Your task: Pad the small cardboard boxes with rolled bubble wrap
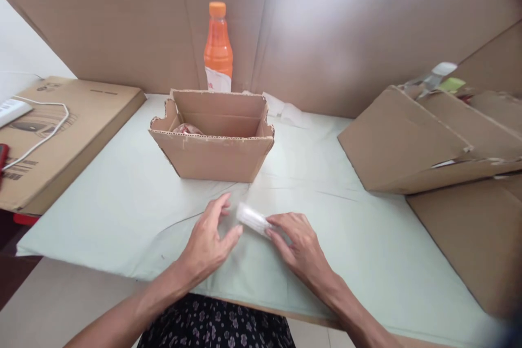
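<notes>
My right hand [297,242] grips one end of a small white oblong item [253,218] between thumb and fingers. Motion blurs it, so its kind does not show. Just left of its free end, my left hand [212,234] is open, thumb and fingers apart, with nothing in it. Beyond both hands stands an open cardboard box [216,157] on the pale green cloth [318,168]. A reddish item in clear wrapping [187,129] shows inside the box at the left; the box's front wall hides its lower part.
An orange bottle [218,46] stands behind the box, near a crumpled white plastic bag [285,109]. At right, cardboard boxes [399,141] hold a white-capped clear bottle [438,76] and other items. A flat carton [81,125] at left bears a white cable [53,138].
</notes>
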Tool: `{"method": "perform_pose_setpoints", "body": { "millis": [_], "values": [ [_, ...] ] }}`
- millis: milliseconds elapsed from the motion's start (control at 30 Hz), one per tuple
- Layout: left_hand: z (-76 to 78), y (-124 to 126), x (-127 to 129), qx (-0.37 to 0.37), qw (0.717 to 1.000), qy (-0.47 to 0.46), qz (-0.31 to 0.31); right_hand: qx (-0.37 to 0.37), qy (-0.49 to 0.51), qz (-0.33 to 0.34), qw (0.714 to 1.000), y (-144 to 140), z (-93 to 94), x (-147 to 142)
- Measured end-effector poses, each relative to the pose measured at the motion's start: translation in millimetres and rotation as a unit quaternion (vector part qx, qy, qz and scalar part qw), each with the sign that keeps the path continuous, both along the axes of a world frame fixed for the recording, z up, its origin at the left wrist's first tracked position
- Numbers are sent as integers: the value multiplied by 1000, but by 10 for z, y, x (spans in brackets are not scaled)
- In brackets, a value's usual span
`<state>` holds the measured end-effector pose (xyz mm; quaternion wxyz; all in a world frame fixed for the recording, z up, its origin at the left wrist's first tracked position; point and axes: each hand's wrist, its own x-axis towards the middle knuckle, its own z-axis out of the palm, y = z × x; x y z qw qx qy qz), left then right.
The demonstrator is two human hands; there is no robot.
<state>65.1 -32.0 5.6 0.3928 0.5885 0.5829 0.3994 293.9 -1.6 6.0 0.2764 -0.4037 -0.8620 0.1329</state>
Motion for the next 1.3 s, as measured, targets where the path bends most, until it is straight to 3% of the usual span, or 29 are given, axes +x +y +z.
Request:
{"method": "perform_pose_setpoints", "body": {
  "millis": [100, 167, 300, 400, 500, 533, 600, 700, 833, 933, 1033, 1133, 1200, 1300],
  "values": [
    [34, -132, 40, -119, 972, -199, -40, -112, 68, 26, 991, -56, 27, 23],
    [35, -200, 107, -129, 958, -246, -65, -187, 93, 28, 978, -110, 58, 40],
    [145, -238, 141, -11, 984, -133, -116, -357, 149, 23, 922, -159, 116, 109],
    [445, -55, -89, 190, 973, 60, -118, -406, 150, 25, 901, -109, 184, 188],
    [807, 351, -464, 388, 887, 250, 29, -345, 123, -33, 930, 5, 345, 274],
    [898, 501, -582, 413, 856, 303, 69, -310, 104, -45, 944, 52, 431, 300],
    [1006, 746, -758, 426, 819, 374, 91, -214, 66, -51, 973, 150, 656, 338],
    [1028, 830, -829, 437, 803, 401, 61, -27, 41, -67, 997, 285, 1112, 339],
    [1008, 441, -726, 434, 807, 399, 25, 158, 2, -116, 981, 451, 1733, 139],
    [1014, 98, -682, 403, 831, 384, 8, 241, -40, -33, 969, 622, 1986, -189],
    [994, -77, -696, 392, 852, 348, 11, 274, -127, 66, 951, 828, 2003, -586],
    [951, -110, -721, 393, 865, 312, 13, 275, -265, 99, 919, 1014, 1855, -980],
    [923, -101, -723, 394, 870, 297, 11, 239, -374, 123, 887, 1104, 1709, -1227],
    [894, -92, -710, 398, 871, 288, 11, 126, -525, 164, 826, 1188, 1521, -1530]
  ]
}}
